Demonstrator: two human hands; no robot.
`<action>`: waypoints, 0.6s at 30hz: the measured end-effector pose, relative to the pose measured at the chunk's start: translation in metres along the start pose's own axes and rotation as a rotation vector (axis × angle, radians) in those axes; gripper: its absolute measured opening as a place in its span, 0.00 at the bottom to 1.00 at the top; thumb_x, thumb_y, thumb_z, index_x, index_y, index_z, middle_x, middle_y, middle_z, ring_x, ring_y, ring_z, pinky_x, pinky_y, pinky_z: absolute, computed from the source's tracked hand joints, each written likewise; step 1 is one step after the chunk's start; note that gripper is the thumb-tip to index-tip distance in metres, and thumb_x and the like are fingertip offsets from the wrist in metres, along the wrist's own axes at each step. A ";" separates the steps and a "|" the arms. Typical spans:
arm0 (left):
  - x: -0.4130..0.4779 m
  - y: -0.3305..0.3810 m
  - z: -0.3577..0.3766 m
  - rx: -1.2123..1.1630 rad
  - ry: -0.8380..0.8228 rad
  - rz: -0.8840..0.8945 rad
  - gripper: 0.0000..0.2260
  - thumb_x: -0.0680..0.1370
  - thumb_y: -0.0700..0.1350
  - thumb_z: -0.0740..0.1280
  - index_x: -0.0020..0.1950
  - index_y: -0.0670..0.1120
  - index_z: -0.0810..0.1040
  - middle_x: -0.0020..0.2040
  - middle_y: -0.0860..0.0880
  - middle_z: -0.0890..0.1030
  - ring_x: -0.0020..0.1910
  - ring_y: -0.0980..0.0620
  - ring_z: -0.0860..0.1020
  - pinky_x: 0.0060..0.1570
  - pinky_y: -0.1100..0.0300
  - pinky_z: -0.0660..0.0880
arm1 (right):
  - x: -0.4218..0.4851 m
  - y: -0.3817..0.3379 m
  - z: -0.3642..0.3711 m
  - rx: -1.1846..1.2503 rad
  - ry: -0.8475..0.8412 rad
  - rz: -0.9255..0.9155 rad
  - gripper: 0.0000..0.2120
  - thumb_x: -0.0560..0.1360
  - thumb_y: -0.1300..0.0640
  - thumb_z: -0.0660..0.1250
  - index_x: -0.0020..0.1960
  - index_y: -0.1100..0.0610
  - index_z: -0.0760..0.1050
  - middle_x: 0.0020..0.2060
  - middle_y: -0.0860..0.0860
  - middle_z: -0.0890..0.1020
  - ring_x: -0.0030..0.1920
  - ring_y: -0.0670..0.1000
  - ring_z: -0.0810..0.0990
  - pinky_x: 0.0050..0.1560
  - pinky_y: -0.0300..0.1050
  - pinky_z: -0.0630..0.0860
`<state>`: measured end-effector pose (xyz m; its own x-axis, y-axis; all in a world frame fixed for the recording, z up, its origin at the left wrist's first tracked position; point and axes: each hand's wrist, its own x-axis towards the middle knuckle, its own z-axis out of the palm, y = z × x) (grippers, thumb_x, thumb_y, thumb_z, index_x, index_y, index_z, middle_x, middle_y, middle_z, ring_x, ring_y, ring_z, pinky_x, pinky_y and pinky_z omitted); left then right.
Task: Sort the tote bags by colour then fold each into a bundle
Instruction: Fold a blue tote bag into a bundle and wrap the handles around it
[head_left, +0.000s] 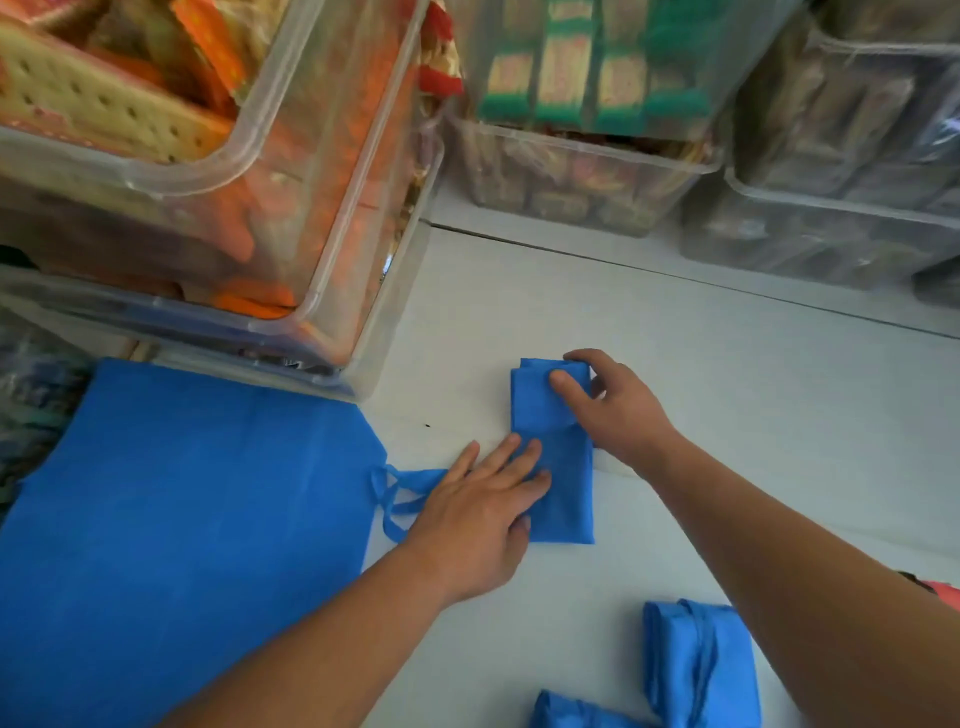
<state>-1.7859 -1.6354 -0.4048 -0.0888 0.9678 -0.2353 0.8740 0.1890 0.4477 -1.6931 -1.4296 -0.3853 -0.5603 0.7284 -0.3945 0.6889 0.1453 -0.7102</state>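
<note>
A blue tote bag (563, 467), folded into a narrow strip, lies on the white table (727, 389). My left hand (478, 519) presses flat on its lower half with straight fingers. My right hand (613, 405) grips the strip's far end, where a fold is turned over, fingers on top and thumb at the edge. A flat, unfolded blue tote bag (182, 519) lies at the left, its handles (400, 493) reaching toward my left hand. Two folded blue bundles lie near the front edge, one (696, 670) upright and one (571, 714) partly cut off.
Clear plastic bins (291, 208) with orange and patterned goods stand at the back left, right next to the flat bag. More clear bins (571, 171) line the back, and darker ones (831, 208) the back right. A red thing (943, 592) peeks in at the right edge.
</note>
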 end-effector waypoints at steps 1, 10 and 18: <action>0.000 0.001 -0.003 0.011 -0.046 -0.003 0.26 0.82 0.56 0.59 0.80 0.55 0.62 0.84 0.56 0.48 0.82 0.57 0.39 0.81 0.49 0.42 | 0.005 0.002 0.002 0.023 0.014 0.011 0.17 0.78 0.38 0.66 0.64 0.43 0.75 0.45 0.43 0.78 0.43 0.49 0.81 0.48 0.54 0.83; 0.001 0.007 0.006 0.276 -0.057 0.050 0.28 0.78 0.54 0.57 0.77 0.45 0.65 0.82 0.44 0.59 0.82 0.42 0.55 0.77 0.36 0.58 | 0.016 0.010 0.015 -0.038 0.096 0.040 0.08 0.79 0.42 0.66 0.55 0.44 0.75 0.51 0.46 0.78 0.47 0.47 0.78 0.42 0.46 0.74; -0.004 0.023 -0.058 -0.288 -0.150 -0.103 0.12 0.83 0.61 0.59 0.59 0.54 0.70 0.47 0.54 0.79 0.47 0.50 0.77 0.50 0.52 0.74 | -0.018 0.007 0.006 0.285 -0.107 0.076 0.02 0.77 0.49 0.73 0.49 0.45 0.82 0.38 0.42 0.82 0.41 0.47 0.80 0.41 0.40 0.78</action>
<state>-1.7935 -1.6254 -0.3437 -0.0792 0.9101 -0.4067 0.6913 0.3441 0.6353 -1.6808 -1.4463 -0.3866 -0.5677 0.6531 -0.5012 0.5824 -0.1116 -0.8052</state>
